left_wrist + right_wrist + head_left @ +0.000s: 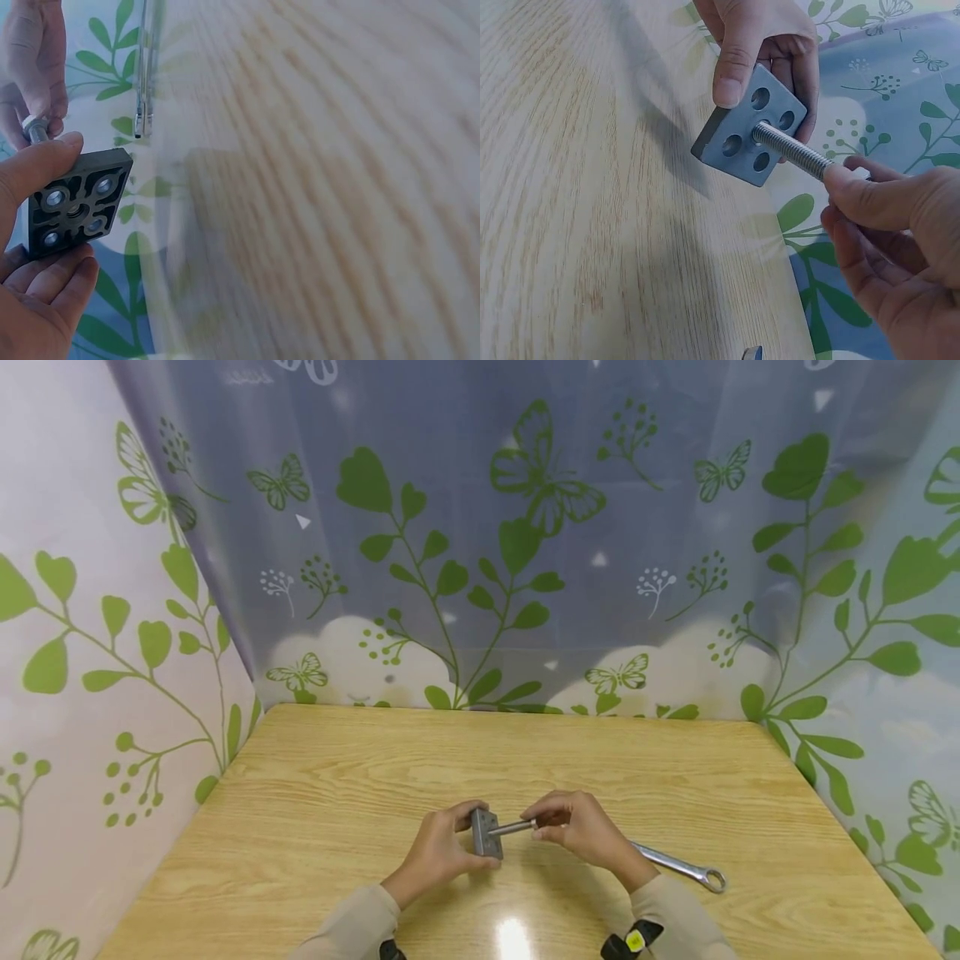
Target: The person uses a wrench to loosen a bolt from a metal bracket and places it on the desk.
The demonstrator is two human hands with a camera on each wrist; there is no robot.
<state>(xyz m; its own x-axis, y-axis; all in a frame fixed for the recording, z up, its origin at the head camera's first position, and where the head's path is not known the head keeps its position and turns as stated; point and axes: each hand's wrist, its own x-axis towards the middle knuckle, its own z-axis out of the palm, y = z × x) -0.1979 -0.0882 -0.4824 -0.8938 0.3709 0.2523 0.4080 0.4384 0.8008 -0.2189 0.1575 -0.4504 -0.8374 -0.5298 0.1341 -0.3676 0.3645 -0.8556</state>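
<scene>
A square grey metal plate [487, 837] is gripped at its edges by my left hand [437, 852], thumb on one side and fingers on the other. A threaded bolt [795, 152] stands out from the plate's middle hole, with four round holes around it in the right wrist view. My right hand [588, 831] pinches the bolt's outer end between thumb and fingers. The fingers partly hide the bolt head. In the left wrist view the plate's back face [79, 196] shows a ribbed pattern, and the bolt tip does not stick out there. Both hands hold these parts above the table.
A combination wrench [678, 862] lies on the wooden table [337, 777] beside my right forearm, its ring end showing and its other end hidden behind the arm. A patterned curtain [450, 527] with leaves and butterflies hangs along the table's back and sides.
</scene>
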